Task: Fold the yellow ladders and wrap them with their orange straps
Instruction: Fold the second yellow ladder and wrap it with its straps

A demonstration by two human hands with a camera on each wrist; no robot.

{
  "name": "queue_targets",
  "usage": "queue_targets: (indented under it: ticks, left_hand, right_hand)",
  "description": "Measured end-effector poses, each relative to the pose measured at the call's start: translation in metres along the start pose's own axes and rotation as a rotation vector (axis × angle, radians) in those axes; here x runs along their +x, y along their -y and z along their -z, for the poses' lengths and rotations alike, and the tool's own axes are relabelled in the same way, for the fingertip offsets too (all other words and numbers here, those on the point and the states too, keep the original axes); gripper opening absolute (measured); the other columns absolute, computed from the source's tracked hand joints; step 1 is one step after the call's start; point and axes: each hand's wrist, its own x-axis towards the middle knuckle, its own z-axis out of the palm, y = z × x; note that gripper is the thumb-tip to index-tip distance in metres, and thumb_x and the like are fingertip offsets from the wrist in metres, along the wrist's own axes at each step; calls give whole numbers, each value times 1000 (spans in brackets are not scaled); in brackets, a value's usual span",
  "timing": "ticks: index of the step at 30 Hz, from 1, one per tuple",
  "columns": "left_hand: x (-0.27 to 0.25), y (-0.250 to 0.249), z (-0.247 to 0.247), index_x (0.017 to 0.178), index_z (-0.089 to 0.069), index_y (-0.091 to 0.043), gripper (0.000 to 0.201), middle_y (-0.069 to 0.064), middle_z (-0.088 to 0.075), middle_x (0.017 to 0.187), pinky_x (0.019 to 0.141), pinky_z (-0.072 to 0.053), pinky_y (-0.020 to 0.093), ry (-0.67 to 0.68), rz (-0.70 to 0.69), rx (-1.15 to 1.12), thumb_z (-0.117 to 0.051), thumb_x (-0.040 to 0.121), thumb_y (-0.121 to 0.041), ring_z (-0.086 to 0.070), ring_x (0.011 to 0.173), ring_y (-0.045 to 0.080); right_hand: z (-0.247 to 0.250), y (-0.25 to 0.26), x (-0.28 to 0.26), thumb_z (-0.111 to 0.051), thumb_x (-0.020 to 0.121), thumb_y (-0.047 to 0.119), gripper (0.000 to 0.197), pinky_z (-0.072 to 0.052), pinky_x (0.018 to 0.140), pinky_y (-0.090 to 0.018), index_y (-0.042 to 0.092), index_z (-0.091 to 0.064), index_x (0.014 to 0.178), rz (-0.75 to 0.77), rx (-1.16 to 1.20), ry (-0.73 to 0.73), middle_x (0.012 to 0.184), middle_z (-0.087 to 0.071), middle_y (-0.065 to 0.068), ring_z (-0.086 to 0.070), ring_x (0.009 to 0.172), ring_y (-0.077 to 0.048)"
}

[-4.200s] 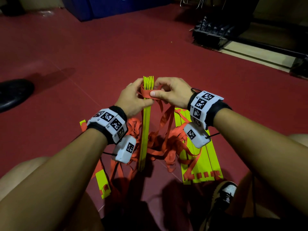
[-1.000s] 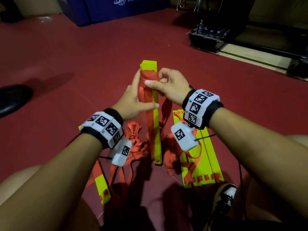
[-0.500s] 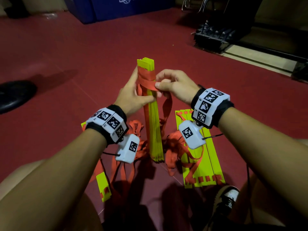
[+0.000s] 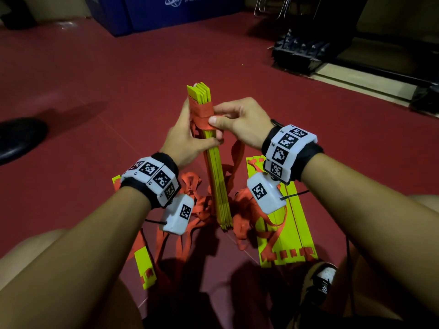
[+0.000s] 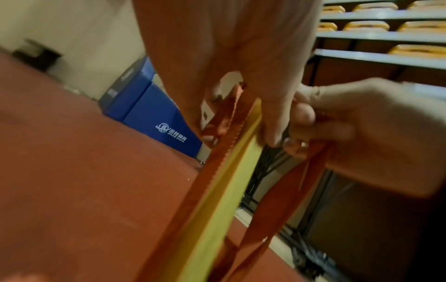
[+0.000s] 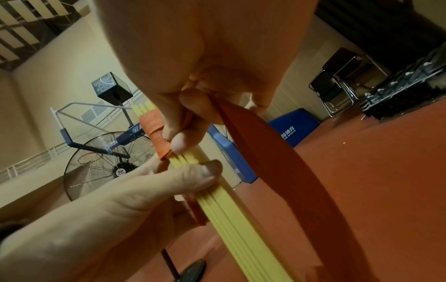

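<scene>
- Left hand [image 4: 187, 138]: wrapped round the stack of yellow slats [image 4: 217, 176], thumb laid across its near edge, fingers behind; the thumb [image 6: 193, 175] shows pressed over the slat edges in the right wrist view.
- Stack of yellow slats: held upright with a slight tilt, lower end down among loose strap on the red floor [image 4: 83, 91], upper end fanning out just above both grips.
- Right hand [image 4: 237, 122]: just above the left grip, touching it; thumb and curled fingers pinching the orange strap [image 4: 202, 112] against the stack.
- Orange strap: wound in a band round the stack just below its top, directly under the right thumb [image 6: 179, 141]; a free length runs from the right grip down toward the floor.
- Below both grips: loose orange strap heaped round the foot of the stack.
- Below and right of the grips: flat bundle of yellow slats [image 4: 287, 236] lying on the floor with strap across it.
- Below and left of the grips: single yellow slat [image 4: 145, 267] on the floor, partly under strap.
- Beyond the grips: blue padded block [image 4: 166, 10].
- Far left of the grips: dark shoe [image 4: 19, 136].
</scene>
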Motion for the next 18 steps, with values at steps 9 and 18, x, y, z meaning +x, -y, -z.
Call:
queue_targets:
  ticks: [9, 18]
  left_hand:
    - [2, -6, 4, 149, -27, -17, 102, 22, -70, 117, 88, -60, 54, -118, 111, -43, -82, 69, 14, -73, 96, 31]
    - [0, -6, 2, 104, -46, -15, 46, 30, -70, 110, 89, -58, 58, -28, 145, -88, -64, 84, 21, -68, 106, 49]
  right_hand:
    - [2, -6, 4, -74, 83, 43, 30, -41, 57, -27, 27, -75, 108, -14, -16, -58, 52, -54, 2, -50, 47, -11]
    - [3, -11, 7, -71, 92, 19, 26, -39, 55, -21, -2, -57, 87, -22, -28, -71, 57, -60, -2, -51, 48, -4]
